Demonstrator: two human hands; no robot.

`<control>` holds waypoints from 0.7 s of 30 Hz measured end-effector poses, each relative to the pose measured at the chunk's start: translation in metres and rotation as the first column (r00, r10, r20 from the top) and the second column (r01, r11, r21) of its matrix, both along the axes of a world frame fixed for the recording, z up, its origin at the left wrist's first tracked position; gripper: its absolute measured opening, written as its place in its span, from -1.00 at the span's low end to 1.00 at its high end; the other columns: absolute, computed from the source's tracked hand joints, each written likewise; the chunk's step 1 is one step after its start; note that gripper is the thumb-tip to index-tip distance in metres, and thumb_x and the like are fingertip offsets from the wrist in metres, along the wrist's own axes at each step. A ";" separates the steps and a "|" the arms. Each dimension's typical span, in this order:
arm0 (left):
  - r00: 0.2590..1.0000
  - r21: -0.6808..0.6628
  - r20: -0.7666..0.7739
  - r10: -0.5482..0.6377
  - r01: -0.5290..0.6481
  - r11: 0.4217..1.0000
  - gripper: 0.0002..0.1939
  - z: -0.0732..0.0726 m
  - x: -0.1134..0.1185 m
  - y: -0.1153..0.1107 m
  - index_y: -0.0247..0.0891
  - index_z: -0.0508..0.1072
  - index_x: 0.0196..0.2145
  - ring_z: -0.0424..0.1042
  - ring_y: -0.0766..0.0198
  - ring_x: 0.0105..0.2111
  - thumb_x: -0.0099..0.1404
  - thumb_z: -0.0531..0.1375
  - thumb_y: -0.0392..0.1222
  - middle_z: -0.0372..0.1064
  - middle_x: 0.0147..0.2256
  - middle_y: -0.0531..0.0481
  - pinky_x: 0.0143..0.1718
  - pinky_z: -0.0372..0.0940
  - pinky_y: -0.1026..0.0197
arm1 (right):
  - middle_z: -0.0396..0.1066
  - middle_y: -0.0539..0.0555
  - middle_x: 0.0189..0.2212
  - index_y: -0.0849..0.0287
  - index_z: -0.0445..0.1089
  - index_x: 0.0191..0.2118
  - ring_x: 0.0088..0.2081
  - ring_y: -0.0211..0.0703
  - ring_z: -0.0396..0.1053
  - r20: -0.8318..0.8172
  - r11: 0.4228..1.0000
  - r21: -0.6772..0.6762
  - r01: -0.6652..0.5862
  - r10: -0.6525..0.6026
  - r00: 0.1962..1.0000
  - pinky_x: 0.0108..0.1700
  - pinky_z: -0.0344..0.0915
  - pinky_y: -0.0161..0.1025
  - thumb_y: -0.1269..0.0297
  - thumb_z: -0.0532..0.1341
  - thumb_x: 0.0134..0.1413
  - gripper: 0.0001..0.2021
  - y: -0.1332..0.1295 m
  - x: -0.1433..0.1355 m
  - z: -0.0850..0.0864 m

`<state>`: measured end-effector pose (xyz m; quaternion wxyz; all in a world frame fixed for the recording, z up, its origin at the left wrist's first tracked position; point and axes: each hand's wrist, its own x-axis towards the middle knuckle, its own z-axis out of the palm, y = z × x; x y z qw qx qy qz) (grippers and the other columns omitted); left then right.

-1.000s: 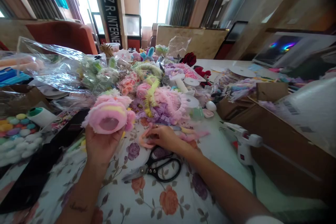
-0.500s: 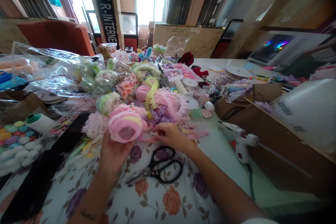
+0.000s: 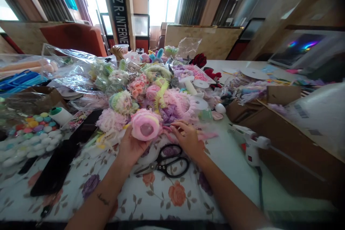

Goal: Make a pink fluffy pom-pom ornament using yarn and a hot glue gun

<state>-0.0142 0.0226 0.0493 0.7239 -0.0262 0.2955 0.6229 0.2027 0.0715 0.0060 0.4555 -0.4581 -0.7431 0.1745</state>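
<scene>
A lane of surface [image 3: 230,151] lies open between the right forearm [image 3: 222,181] and the glue gun [image 3: 252,147], with a carton [image 3: 292,165] walling its far side. Scissors [image 3: 161,168] (lying flat) obstruct the middle, near the right hand [image 3: 187,139]; heaped trims [image 3: 176,102] block the way beyond.

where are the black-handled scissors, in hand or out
Out: the black-handled scissors lie on the floral cloth; the left hand holds a pink fluffy piece, and the right hand has its fingers beyond them.

White capitals run down the dark sign [image 3: 118,12]: "DZR-INTERNE" | tattoo script [image 3: 103,199] on left forearm [image 3: 114,178], too small to read!
</scene>
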 end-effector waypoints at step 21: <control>0.863 0.157 -0.352 -0.362 0.436 0.886 -0.58 -0.008 -0.003 -0.012 -0.32 0.50 0.06 0.58 0.05 -0.22 0.37 0.25 0.00 0.59 -0.10 -0.24 -0.29 0.51 0.12 | 0.14 0.32 0.32 0.00 -0.01 0.41 0.33 0.31 0.18 -0.050 0.945 0.313 -0.092 0.114 0.992 0.31 0.22 0.24 -0.03 0.42 0.02 -0.08 -0.043 -0.029 -0.011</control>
